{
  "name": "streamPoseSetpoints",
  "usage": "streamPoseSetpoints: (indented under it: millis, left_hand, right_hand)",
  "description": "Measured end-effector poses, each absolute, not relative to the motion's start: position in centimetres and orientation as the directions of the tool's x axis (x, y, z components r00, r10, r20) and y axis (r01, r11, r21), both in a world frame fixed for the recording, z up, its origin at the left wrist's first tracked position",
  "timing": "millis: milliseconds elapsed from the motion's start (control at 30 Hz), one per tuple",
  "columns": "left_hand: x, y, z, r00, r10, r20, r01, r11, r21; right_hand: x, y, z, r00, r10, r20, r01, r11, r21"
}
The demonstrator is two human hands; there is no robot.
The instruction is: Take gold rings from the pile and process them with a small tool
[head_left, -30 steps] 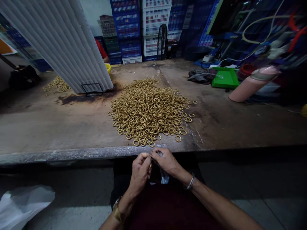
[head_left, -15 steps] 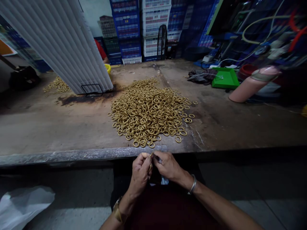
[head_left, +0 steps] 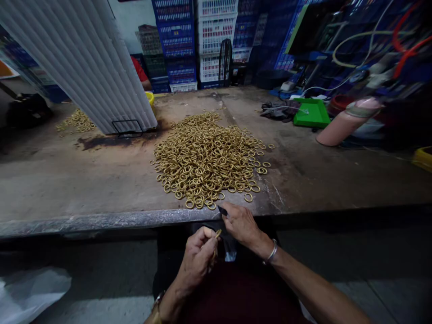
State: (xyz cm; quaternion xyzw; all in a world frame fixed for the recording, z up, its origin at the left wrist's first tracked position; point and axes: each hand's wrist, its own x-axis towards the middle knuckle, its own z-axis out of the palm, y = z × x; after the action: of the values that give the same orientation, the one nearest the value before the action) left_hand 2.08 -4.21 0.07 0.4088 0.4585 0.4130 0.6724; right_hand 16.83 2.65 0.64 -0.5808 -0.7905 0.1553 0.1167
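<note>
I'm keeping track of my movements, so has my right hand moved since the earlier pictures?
Yes. Against the table's front edge, the right hand has moved forward, toward the ring pile.

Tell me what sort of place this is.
Probably a small factory workshop: a heap of brass-coloured metal rings covers part of a worn wooden workbench, with stacked blue plastic crates behind.

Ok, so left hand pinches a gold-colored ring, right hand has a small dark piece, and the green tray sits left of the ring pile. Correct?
Not quite: the green tray sits right of the ring pile, as the head view shows. Rest holds: left hand pinches a gold-colored ring, right hand has a small dark piece.
</note>
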Motion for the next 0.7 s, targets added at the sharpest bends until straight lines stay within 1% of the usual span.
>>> streamPoseSetpoints:
  millis: [67, 100, 167, 233, 300, 333, 367, 433, 533, 600, 700]
  left_hand:
    - [1.9, -3.9, -1.1, 0.263, 0.913, -0.312, -0.047, 0.335, 0.941]
    - [1.9, -3.8, -1.9, 0.267, 0.914, -0.305, 0.042, 0.305, 0.951]
    - [1.7, -3.7, -3.9, 0.265, 0.941, -0.210, 0.246, 0.145, 0.958]
    - [1.6, -3.7, -5.8, 0.263, 0.957, -0.118, 0.444, -0.012, 0.896]
    - [1.6, -3.7, -7.1, 0.238, 0.967, -0.088, 0.586, -0.070, 0.807]
    - [1.6, -3.7, -7.4, 0.225, 0.971, -0.079, 0.629, -0.083, 0.773]
    - [1.7, -3.6, -7.5, 0.218, 0.973, -0.075, 0.652, -0.088, 0.753]
    - [1.9, -3.3, -6.9, 0.228, 0.970, -0.080, 0.640, -0.088, 0.764]
    - [2.3, -2.7, -5.3, 0.250, 0.961, -0.116, 0.521, -0.033, 0.853]
    - [2.6, -2.3, -4.4, 0.242, 0.960, -0.139, 0.422, 0.025, 0.906]
    - [3.0, -1.8, -3.8, 0.205, 0.967, -0.152, 0.328, 0.078, 0.941]
  right_hand:
    - [17.1, 3.5, 0.4, -0.227, 0.971, 0.076, 0.901, 0.239, -0.363]
    - [17.1, 4.0, 0.3, -0.191, 0.977, 0.095, 0.913, 0.212, -0.349]
    - [17.1, 4.8, 0.1, -0.135, 0.986, 0.094, 0.936, 0.158, -0.314]
    - [16.9, 5.5, -0.1, -0.097, 0.993, 0.064, 0.955, 0.111, -0.277]
    - [16.6, 6.0, 0.0, -0.081, 0.996, 0.039, 0.965, 0.088, -0.248]
    - [16.5, 6.2, 0.0, -0.079, 0.996, 0.032, 0.967, 0.084, -0.239]
    - [16.4, 6.4, 0.1, -0.079, 0.997, 0.025, 0.969, 0.083, -0.233]
    - [16.4, 6.7, 0.1, -0.085, 0.996, 0.009, 0.970, 0.085, -0.227]
    - [16.6, 7.1, 0.0, -0.086, 0.996, -0.002, 0.971, 0.083, -0.225]
    - [17.0, 7.2, -0.2, -0.068, 0.998, 0.017, 0.972, 0.071, -0.225]
    - [17.6, 7.0, -0.8, -0.053, 0.997, 0.052, 0.966, 0.065, -0.252]
